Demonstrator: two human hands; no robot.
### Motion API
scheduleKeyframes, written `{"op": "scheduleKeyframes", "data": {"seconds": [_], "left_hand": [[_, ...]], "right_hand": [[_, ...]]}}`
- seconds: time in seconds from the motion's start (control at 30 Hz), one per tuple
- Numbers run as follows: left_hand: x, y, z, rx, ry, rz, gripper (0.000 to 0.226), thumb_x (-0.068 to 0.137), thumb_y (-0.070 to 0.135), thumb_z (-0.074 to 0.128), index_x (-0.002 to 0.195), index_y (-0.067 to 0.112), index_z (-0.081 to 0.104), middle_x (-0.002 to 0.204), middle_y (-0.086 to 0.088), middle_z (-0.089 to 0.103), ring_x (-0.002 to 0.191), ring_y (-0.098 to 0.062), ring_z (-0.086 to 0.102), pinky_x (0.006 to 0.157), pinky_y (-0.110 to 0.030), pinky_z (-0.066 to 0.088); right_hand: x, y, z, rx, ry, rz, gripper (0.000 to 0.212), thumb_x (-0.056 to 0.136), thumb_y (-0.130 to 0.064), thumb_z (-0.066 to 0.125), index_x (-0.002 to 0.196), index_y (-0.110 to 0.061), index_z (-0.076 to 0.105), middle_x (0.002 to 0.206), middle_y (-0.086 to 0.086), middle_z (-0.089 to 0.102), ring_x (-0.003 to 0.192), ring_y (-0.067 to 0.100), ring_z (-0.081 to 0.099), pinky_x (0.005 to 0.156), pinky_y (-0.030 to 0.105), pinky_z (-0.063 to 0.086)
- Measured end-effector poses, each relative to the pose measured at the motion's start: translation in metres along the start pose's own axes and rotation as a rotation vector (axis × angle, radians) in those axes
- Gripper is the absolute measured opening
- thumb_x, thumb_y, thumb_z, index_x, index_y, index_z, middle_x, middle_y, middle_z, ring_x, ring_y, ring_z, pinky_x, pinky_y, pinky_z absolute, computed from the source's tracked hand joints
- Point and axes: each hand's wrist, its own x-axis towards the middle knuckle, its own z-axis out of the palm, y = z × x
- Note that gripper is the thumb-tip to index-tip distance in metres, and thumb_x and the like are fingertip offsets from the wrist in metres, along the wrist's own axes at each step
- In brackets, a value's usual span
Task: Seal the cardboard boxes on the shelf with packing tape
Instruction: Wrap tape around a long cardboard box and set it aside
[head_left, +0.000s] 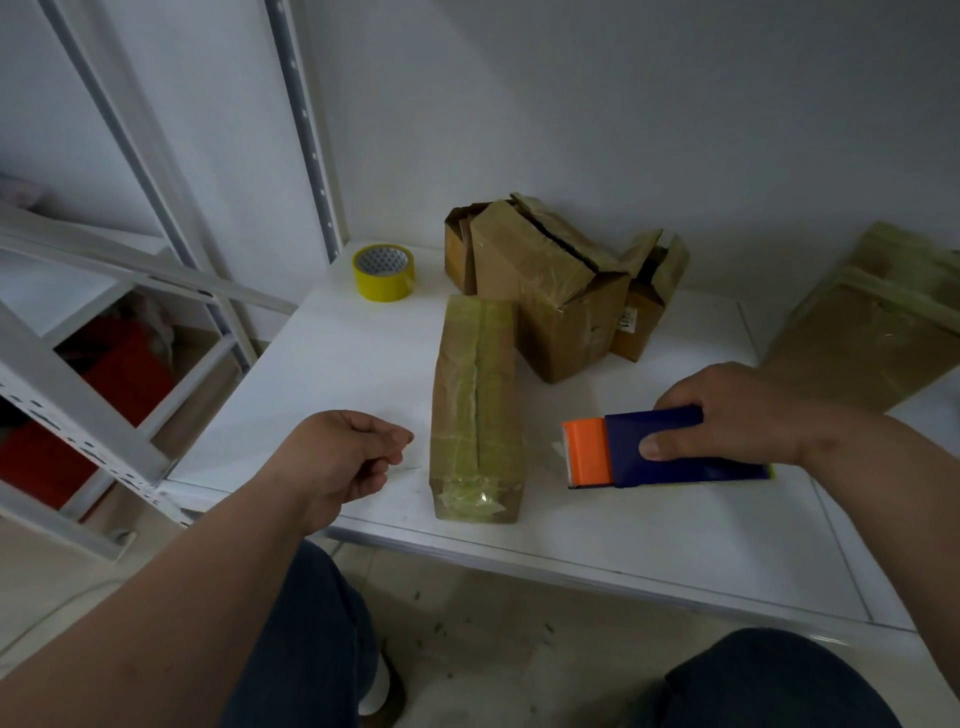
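My right hand (748, 410) grips the tape dispenser (670, 447); left hand (337, 457), loosely curled and empty, should steady the near box (475, 405) before taping

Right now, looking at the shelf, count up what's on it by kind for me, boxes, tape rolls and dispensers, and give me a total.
Cardboard boxes: 5
Yellow tape rolls: 1
Tape dispensers: 1, gripped by the right hand
Total: 7
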Motion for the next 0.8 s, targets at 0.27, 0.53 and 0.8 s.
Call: {"op": "scheduleKeyframes", "data": {"seconds": [0.27,0.53,0.8], "left_hand": [[-0.004,-0.018,0.021,0.067,-0.001,-0.005,0.011,0.086,0.014,0.073,0.096,0.013,0.077,0.085,-0.006,0.071,0.062,-0.012,0.047,0.05,-0.02,0.047],[-0.007,-0.013,0.033,0.821,0.074,0.297,0.062,0.1,0.03,0.049,0.154,0.034,0.019,0.133,0.006,0.052,0.104,-0.017,0.06,0.093,-0.028,0.05],[-0.015,-0.03,0.067,0.73,-0.113,0.568,0.074,0.098,0.049,0.043,0.156,0.028,0.001,0.161,0.007,-0.022,0.149,-0.016,0.007,0.114,-0.022,0.022]], "right_hand": [[0.017,-0.003,0.011,0.004,-0.056,0.043,0.043,0.076,-0.064,0.064,0.094,-0.025,0.071,0.089,-0.003,0.069,0.082,0.01,0.063,0.079,0.034,0.055],[0.034,-0.029,0.017,-0.006,-0.124,0.034,0.033,0.076,-0.062,0.066,0.072,-0.03,0.063,0.08,-0.003,0.066,0.076,0.012,0.063,0.07,0.031,0.05],[0.04,-0.039,0.011,-0.049,-0.204,0.09,0.041,0.078,-0.064,0.063,0.082,-0.024,0.066,0.086,-0.001,0.065,0.08,0.014,0.062,0.074,0.031,0.051]]}}
